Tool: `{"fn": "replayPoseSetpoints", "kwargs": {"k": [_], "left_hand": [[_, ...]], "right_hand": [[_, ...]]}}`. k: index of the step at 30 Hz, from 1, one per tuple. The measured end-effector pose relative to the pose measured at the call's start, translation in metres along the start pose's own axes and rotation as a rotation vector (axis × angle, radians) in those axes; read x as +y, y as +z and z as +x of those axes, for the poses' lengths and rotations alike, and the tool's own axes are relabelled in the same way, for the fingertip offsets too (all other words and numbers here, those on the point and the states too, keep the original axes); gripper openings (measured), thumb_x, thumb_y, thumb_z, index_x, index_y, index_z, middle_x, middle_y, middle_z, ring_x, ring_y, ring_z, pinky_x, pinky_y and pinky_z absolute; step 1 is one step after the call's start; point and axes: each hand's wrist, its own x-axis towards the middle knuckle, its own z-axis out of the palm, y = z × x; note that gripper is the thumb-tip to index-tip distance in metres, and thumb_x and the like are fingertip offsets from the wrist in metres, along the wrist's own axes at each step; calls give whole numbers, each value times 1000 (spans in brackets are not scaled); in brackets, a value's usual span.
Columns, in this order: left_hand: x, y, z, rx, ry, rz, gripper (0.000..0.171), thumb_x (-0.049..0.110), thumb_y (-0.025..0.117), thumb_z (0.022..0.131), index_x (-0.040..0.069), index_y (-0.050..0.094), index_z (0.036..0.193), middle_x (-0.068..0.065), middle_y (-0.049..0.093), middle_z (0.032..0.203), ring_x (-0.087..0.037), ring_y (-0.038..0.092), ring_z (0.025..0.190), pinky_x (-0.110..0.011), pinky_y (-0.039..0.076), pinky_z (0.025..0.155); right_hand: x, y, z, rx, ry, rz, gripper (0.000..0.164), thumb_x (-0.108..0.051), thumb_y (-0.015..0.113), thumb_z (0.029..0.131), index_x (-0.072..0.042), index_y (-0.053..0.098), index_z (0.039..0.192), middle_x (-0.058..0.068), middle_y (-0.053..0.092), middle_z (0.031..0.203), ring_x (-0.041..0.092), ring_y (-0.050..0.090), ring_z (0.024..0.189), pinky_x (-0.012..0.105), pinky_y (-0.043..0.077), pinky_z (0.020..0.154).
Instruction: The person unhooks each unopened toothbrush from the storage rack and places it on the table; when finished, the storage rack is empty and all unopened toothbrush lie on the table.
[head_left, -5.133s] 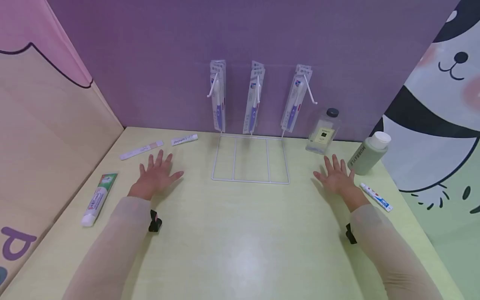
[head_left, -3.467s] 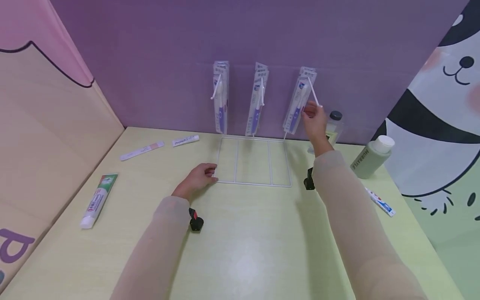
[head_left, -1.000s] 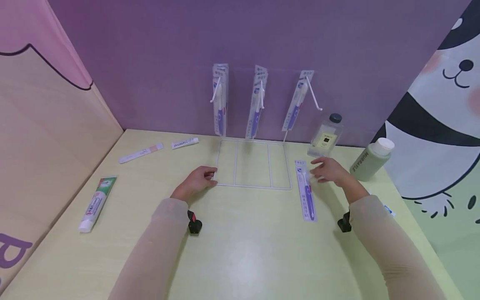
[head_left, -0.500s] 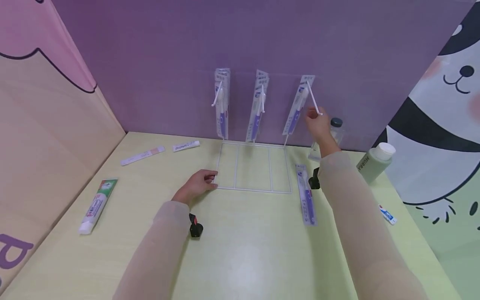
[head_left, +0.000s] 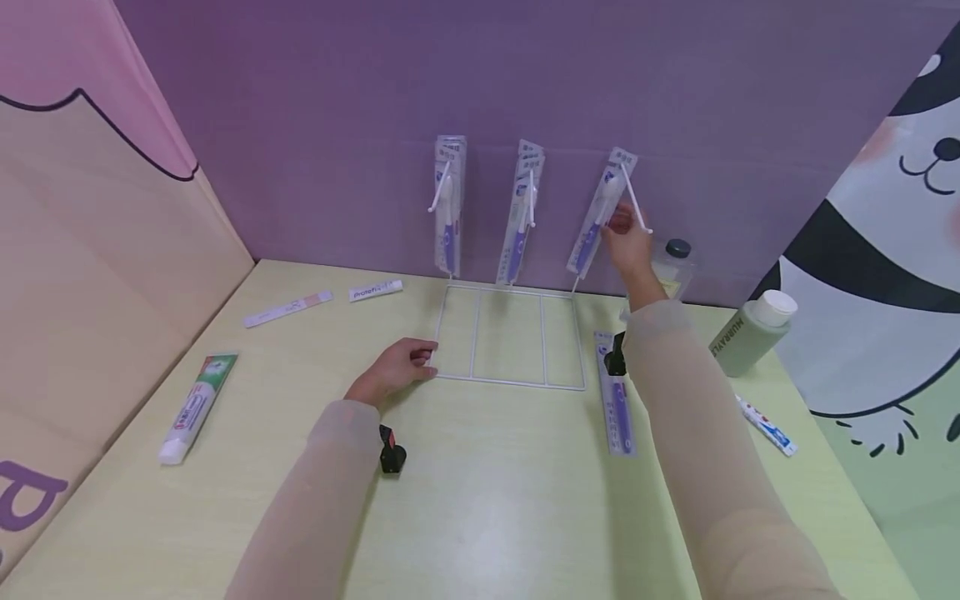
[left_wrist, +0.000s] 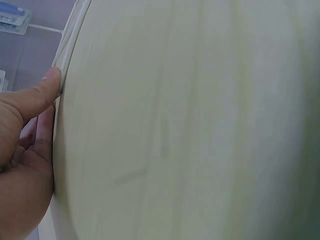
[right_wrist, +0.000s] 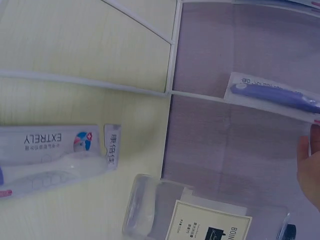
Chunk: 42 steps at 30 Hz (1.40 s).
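Observation:
My left hand (head_left: 393,367) pinches the left front corner of a white wire display rack (head_left: 510,382); in the left wrist view the thumb (left_wrist: 47,87) lies against the wire. Packaged toothbrushes hang from the rack's three hooks. At the right hook, my right hand (head_left: 630,246) holds the right edge of a packaged toothbrush (head_left: 591,237), fingers curled at its side. The right wrist view has this package (right_wrist: 275,95) with the fingertips at its edge. Another packaged toothbrush (head_left: 621,421) lies on the table right of the rack, partly under my right wrist camera (head_left: 616,357).
Behind my right hand stands a clear bottle (head_left: 675,271) with a black cap. A green bottle (head_left: 752,335) and a small tube (head_left: 767,426) are farther right. On the left are a toothpaste tube (head_left: 197,410), a flat slim packet (head_left: 288,309) and a small tube (head_left: 376,290).
Both hands lay spread on the table at first. My left hand moved to the rack. My right hand laid one packaged toothbrush from the right hook on the table, then returned to that hook.

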Motion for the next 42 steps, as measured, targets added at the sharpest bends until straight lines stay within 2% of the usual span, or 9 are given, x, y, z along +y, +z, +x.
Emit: {"fn": "replayPoseSetpoints", "kwargs": {"k": [7,12,15,19,24,28,35,38,42], "left_hand": [[1,1,2,-1,-6,5,49,3,66,81,1,50,127,-12,50,116,-21,45,104,-32,38,91],[1,0,2,1,-10,-4,49,2,66,81,0,50,127,-13,50,118,-21,45,106,-32,37,92],[2,1,2,-3,-5,-3,49,2,66,82,1,49,128,-13,50,119,-22,45,107,-32,37,93],[1,1,2,1,-14,-2,49,3,66,81,2,50,127,-12,50,118,-21,45,107,-32,37,93],[-1,0,2,-5,-10,-11,49,4,66,82,1,50,127,-13,50,119,-22,45,108,-33,37,93],[-1,0,3,-4,-5,-18,49,3,66,81,1,49,127,-13,50,119,-23,45,108,-33,36,93],[0,1,3,0,-25,-22,50,4,66,81,3,50,128,-12,50,118,-22,44,107,-33,36,93],[1,1,2,1,-33,-20,49,3,66,81,3,50,128,-12,49,118,-22,44,108,-33,36,93],[1,0,2,-16,-32,-14,50,3,66,82,3,49,128,-13,48,120,-22,43,109,-33,36,94]], "right_hand": [[6,4,-3,18,-88,-81,36,-6,51,89,-4,45,125,14,54,113,23,52,100,28,45,82],[8,0,-9,26,-95,16,34,-3,49,90,-5,47,124,13,54,109,21,52,95,27,46,79],[4,-13,-14,38,-89,30,35,-3,49,90,-7,47,124,11,52,106,19,52,93,27,46,77],[-3,-36,-19,59,-113,-8,37,-2,51,88,-6,46,125,7,52,104,15,52,89,25,46,72],[-4,-67,-31,-4,-106,18,40,0,50,88,-5,44,127,6,51,102,15,52,87,25,49,69],[4,-90,-48,-152,-18,24,42,-1,51,89,-1,39,129,10,49,103,15,54,84,25,51,66],[47,-114,-84,-536,268,46,48,1,48,91,6,25,133,14,50,106,14,57,81,33,51,72],[72,-116,-100,-616,368,80,52,4,47,90,7,19,134,14,50,103,16,57,82,37,50,74],[98,-118,-116,-652,489,104,57,4,47,90,6,15,136,15,51,103,18,58,84,40,49,77]]}}
